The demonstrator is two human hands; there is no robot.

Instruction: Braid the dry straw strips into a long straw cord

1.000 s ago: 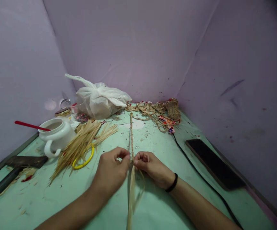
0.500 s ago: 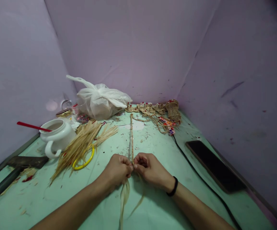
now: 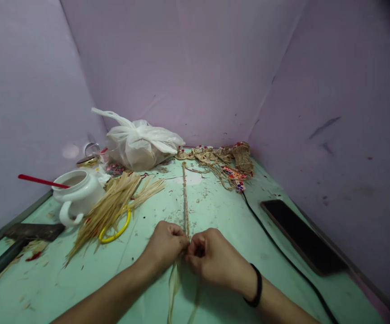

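A thin braided straw cord (image 3: 185, 198) runs straight down the middle of the pale green table (image 3: 215, 211) towards me. My left hand (image 3: 165, 245) and my right hand (image 3: 211, 260) meet at its near end, both closed in a pinch on the cord where the braid stops. Loose flat straw strips (image 3: 174, 288) hang from under my hands towards the near edge. A black band (image 3: 257, 292) sits on my right wrist.
A bundle of straw (image 3: 114, 207) lies over a yellow ring (image 3: 118, 232) at the left, beside a white pot (image 3: 76, 193) with a red stick. A white plastic bag (image 3: 141, 144), woven pieces (image 3: 225, 164), a black cable (image 3: 282, 256), a phone (image 3: 302, 236) and a hammer (image 3: 12, 245) surround them.
Both hands have slid a little nearer to me along the cord and closed tighter together. The loose strips below them have shifted left.
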